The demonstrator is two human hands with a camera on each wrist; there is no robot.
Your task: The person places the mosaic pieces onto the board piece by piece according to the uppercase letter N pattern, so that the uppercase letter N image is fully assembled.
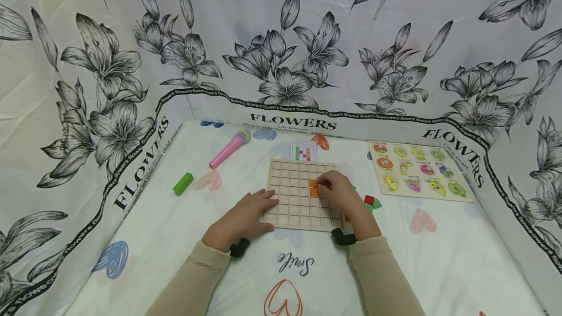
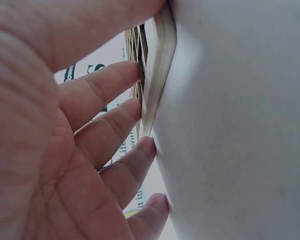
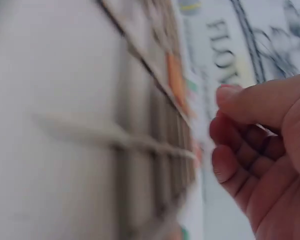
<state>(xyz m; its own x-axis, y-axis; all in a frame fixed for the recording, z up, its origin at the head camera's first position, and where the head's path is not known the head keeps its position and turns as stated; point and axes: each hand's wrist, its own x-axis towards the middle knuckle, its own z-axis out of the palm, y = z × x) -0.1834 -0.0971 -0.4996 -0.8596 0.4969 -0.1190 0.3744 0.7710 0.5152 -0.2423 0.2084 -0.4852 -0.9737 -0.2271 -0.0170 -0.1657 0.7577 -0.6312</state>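
Observation:
A wooden grid board (image 1: 290, 199) lies flat on the cloth. My left hand (image 1: 250, 213) rests at its left side, fingers (image 2: 115, 135) extended, with fingertips along the board's edge (image 2: 159, 65). Orange square tiles (image 1: 313, 191) sit in cells right of the middle. At them is my right hand (image 1: 340, 191), thumb and forefinger close together and the other fingers curled. In the right wrist view, no piece shows at the thumb tip (image 3: 229, 94); I cannot tell whether a tile is pinched there. A small grid card (image 1: 304, 150) with coloured squares lies behind the board.
Red (image 1: 370, 200) and green pieces (image 1: 377, 203) lie right of the board, partly hidden by my right forearm. A fruit puzzle board (image 1: 421, 170) lies at the far right. On the left are a pink toy microphone (image 1: 228, 150) and a green block (image 1: 183, 184). Flower-printed curtain surrounds the cloth.

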